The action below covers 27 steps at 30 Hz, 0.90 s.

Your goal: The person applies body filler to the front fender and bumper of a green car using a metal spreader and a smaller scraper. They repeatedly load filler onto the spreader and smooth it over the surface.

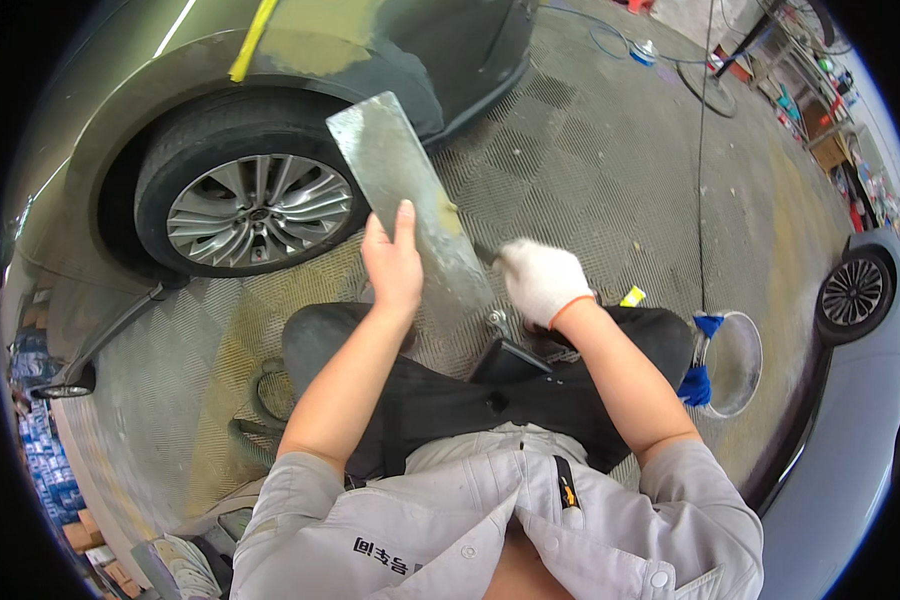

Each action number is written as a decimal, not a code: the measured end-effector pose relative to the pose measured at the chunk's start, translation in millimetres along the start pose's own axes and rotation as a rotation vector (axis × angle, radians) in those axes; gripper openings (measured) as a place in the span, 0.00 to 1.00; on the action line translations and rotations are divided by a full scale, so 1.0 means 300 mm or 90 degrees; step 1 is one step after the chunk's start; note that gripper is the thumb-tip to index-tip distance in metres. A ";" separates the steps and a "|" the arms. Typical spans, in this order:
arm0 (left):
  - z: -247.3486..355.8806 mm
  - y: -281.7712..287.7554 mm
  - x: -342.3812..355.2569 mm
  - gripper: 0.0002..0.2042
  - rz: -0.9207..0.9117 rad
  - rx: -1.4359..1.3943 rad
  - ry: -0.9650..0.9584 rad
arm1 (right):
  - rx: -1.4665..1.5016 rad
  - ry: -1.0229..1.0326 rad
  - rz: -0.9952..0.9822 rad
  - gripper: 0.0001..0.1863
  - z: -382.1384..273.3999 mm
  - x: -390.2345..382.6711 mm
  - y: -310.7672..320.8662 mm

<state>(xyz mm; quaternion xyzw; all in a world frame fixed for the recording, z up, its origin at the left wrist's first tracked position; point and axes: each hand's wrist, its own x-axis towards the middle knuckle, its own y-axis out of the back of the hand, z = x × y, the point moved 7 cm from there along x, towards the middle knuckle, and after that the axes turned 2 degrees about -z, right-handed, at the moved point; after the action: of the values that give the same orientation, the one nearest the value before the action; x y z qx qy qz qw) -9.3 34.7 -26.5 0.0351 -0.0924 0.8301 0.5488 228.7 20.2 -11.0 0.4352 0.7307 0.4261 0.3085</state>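
My bare left hand [392, 262] grips a long flat metal mixing plate [395, 155] by its left edge, thumb and fingers around it. The plate is tilted, its far end up near the car's front wheel [260, 212]. A small dab of yellowish putty [451, 218] sits along its right edge. My right hand [542, 282], in a white knitted glove, is closed on a dark scraper [484, 253], mostly hidden by the fingers, against the plate's right edge. Beyond is the grey-green car body with a patch of yellowish filler [315, 48].
Yellow tape [254, 40] hangs on the fender. A round pale container [735, 365] with blue pieces stands right of my knee. Another car [850, 420] is at the far right. A thin cable [701, 200] runs down across the view; cluttered shelves [820, 120] stand behind.
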 end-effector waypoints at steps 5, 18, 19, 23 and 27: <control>-0.006 0.010 0.012 0.14 0.013 -0.099 0.035 | 0.717 -0.285 0.064 0.27 0.103 -0.062 -0.003; -0.040 0.047 0.013 0.16 -0.081 0.198 0.003 | -0.052 -0.199 0.127 0.18 0.279 0.185 0.002; -0.053 0.053 0.018 0.16 -0.076 0.167 0.014 | -0.011 -0.165 0.189 0.18 0.244 0.156 0.009; -0.118 0.047 0.000 0.16 -0.043 0.024 0.107 | 0.075 -0.004 0.200 0.13 0.011 0.044 -0.063; -0.082 0.036 -0.010 0.15 -0.040 0.013 0.074 | -0.134 0.063 -0.138 0.12 -0.043 0.000 -0.185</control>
<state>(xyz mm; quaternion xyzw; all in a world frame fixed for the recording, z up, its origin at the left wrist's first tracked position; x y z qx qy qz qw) -17.1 32.6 -52.2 -0.0047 -0.0511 0.8138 0.5788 197.4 1.4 -54.7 0.2977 0.7388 0.4854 0.3605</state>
